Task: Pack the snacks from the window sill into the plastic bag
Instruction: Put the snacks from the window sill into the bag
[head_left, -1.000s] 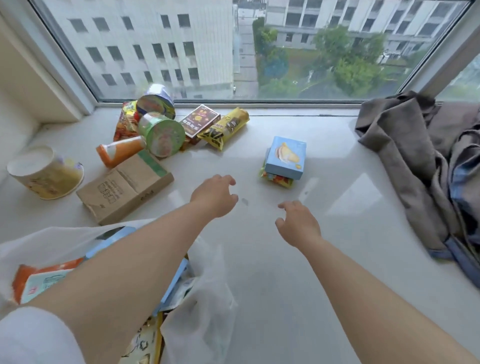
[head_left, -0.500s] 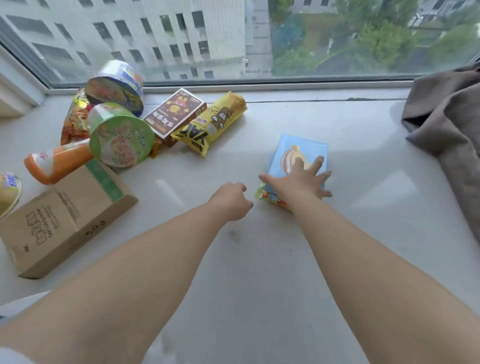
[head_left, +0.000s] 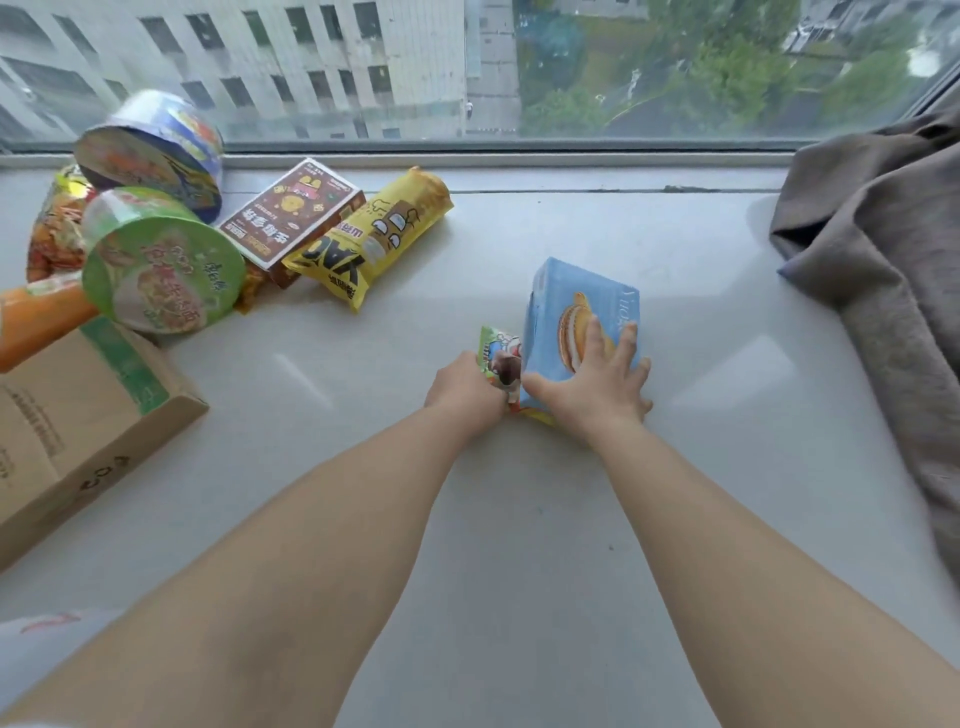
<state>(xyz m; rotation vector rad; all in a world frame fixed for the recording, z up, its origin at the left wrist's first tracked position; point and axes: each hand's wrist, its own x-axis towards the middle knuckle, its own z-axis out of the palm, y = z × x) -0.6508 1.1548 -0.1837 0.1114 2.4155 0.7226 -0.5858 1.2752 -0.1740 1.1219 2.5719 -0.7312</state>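
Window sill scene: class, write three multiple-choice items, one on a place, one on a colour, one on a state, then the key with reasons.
1. Where does the grey cloth lie? A left of the snacks; B at the right edge; C under the blue box.
2. What colour is the box under the right hand? A red; B green; C blue.
3. What is the left hand doing? A gripping a small packet; B resting flat; C lifting a cup.

B: cloth fills the right side. C: the box is light blue. A: fingers curl round the packet.
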